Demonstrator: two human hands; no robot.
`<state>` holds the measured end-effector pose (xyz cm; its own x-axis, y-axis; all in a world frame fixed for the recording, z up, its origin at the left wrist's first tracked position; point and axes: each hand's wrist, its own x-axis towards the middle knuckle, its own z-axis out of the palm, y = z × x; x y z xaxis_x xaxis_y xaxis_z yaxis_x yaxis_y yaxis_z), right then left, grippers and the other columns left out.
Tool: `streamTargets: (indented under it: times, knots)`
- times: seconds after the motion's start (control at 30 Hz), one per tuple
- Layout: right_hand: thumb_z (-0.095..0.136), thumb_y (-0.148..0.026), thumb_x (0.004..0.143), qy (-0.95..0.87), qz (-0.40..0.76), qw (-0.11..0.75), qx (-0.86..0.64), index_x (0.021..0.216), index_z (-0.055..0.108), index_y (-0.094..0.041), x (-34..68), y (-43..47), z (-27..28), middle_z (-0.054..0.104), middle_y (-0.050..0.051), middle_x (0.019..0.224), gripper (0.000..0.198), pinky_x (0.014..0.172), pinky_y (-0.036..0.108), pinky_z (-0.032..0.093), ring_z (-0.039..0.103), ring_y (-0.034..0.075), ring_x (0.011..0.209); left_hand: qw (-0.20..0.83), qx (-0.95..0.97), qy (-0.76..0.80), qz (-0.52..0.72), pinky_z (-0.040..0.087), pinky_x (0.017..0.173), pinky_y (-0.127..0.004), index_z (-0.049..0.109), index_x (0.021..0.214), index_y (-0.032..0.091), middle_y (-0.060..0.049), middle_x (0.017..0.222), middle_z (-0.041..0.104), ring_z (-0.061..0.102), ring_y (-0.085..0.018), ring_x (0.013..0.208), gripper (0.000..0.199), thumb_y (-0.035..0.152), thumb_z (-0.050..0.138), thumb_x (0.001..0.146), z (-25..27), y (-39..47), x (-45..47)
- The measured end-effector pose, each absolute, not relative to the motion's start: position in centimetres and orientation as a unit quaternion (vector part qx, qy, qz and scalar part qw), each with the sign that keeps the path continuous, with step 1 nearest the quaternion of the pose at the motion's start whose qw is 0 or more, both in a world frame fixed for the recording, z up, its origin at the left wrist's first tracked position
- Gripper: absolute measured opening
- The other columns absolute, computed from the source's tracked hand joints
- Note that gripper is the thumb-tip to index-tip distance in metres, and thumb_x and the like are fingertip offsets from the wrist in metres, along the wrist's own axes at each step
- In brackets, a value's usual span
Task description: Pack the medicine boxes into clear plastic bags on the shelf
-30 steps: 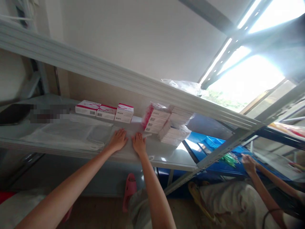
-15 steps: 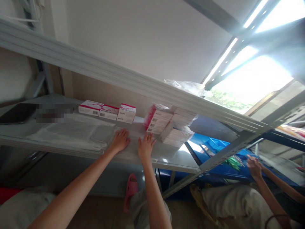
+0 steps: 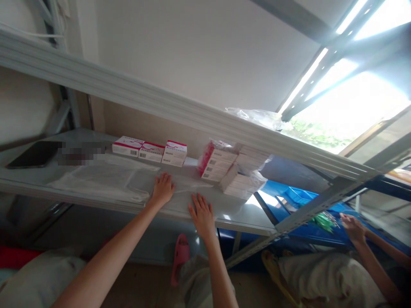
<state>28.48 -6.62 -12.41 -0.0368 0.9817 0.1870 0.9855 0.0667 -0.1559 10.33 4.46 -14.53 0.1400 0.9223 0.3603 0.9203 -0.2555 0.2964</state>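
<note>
My left hand (image 3: 163, 188) lies palm down with fingers out on the right end of a flat clear plastic bag (image 3: 99, 177) on the grey shelf. To its right, my right hand (image 3: 203, 214) rests flat near the shelf's front edge, fingers spread. Neither hand grasps anything. Behind them stand three small white and pink cartons (image 3: 175, 153) in a row. Right of these, stacked white cartons (image 3: 218, 164) wrapped in clear film sit beyond my right hand, with another film-wrapped stack (image 3: 239, 182) beside them.
A dark flat tablet-like object (image 3: 35, 154) lies at the shelf's left end, beside a blurred-out patch. The upper shelf beam (image 3: 154, 94) crosses above my hands. At right, another person's hands (image 3: 353, 226) are by a blue table with a blue bin (image 3: 300, 197) and green items (image 3: 323, 222).
My right hand has drawn back toward the shelf's front edge, away from the wrapped cartons. My left hand has shifted slightly left along the shelf. The camera view has shifted a little.
</note>
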Motion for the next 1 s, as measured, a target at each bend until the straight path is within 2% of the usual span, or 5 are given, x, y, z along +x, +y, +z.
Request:
streamTargets:
  times: [0.27,0.47,0.67,0.83,1.0]
  knots:
    - [0.032,-0.041,0.097,-0.664,0.006,0.074,-0.744,0.145,0.029,-0.032,33.7,-7.4,-13.0,0.025,0.001,0.153,0.049,0.113,0.052,0.02,0.021,0.021,0.142,-0.07,0.776,0.55,0.302,0.012,0.115,-0.055,0.051,0.129,0.008,-0.019,0.143,0.042,0.031,-0.032,0.137,0.042,0.021,0.037,0.092,-11.5,2.3,10.7]
    - [0.034,-0.038,0.096,-0.631,-0.056,0.167,-0.755,0.138,0.046,-0.024,31.5,-5.7,-10.5,0.039,0.008,0.146,0.046,0.109,0.051,0.028,0.033,0.025,0.137,-0.073,0.787,0.474,0.388,0.042,0.102,-0.045,0.064,0.106,0.019,-0.01,0.122,0.06,0.054,-0.024,0.115,0.029,0.015,0.04,0.09,-9.8,-3.4,8.1]
    - [0.032,-0.023,0.096,-0.788,0.02,0.215,-0.576,0.137,0.046,-0.023,22.4,-0.1,-7.1,0.04,0.003,0.147,0.043,0.115,0.04,0.02,0.03,0.016,0.138,-0.091,0.786,0.515,0.33,0.039,0.106,-0.05,0.057,0.124,0.011,-0.017,0.129,0.058,0.05,-0.03,0.124,0.041,0.032,0.037,0.094,-14.3,-6.6,5.9]
    - [0.031,-0.031,0.099,-0.84,0.124,0.134,-0.511,0.142,0.038,-0.025,17.2,3.7,-9.3,0.035,0.003,0.149,0.044,0.116,0.049,0.011,0.023,0.017,0.142,-0.114,0.797,0.521,0.284,0.028,0.111,-0.055,0.044,0.138,0.011,-0.017,0.144,0.042,0.035,-0.032,0.135,0.053,0.038,0.043,0.091,-16.7,-7.4,6.9]
    - [0.03,-0.041,0.099,-0.837,0.12,0.127,-0.518,0.144,0.033,-0.027,17.6,4.7,-11.6,0.029,0.002,0.152,0.047,0.116,0.05,0.008,0.019,0.018,0.143,-0.124,0.795,0.528,0.27,0.034,0.107,-0.053,0.041,0.14,0.015,-0.014,0.147,0.037,0.036,-0.033,0.135,0.054,0.033,0.044,0.09,-17.0,-8.1,7.0]
